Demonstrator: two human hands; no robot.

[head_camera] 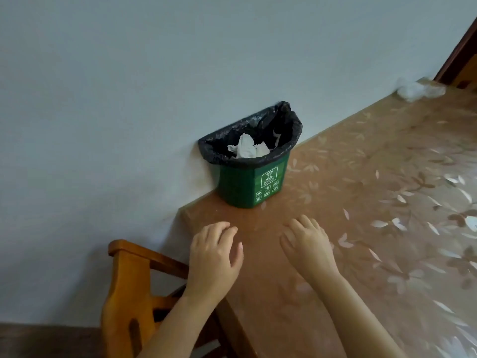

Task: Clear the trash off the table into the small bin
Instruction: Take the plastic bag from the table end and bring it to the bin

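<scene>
Against the pale wall, at the near corner of the table [361, 177], stands the small green bin [247, 182], lined with a black bag [260, 125] whose edge is folded over the rim. Crumpled white tissue [246, 148] already lies inside it, so part of the work looks done. Both hands are empty: the left hand [214, 257] rests near the table's corner with the fingers loosely spread, and the right hand [307, 241] lies flat on the flowered table cover, palm down, fingers a little apart. Neither one holds anything, and the surface between them and the bin is bare. What remains of the trash seems to be the whitish crumpled lump [420, 90] at the far end of the table, close to the wall (it is blurred, so I cannot say if it is paper or thin plastic). I judge it to be very light and soft, something that gives under the fingers and does not slip or break. A simple pinch from above, gathering the whole lump into the palm, should be enough; loose pieces may fall off if it is taken only by one edge. Beside the left arm stands a wooden chair [134, 280].
</scene>
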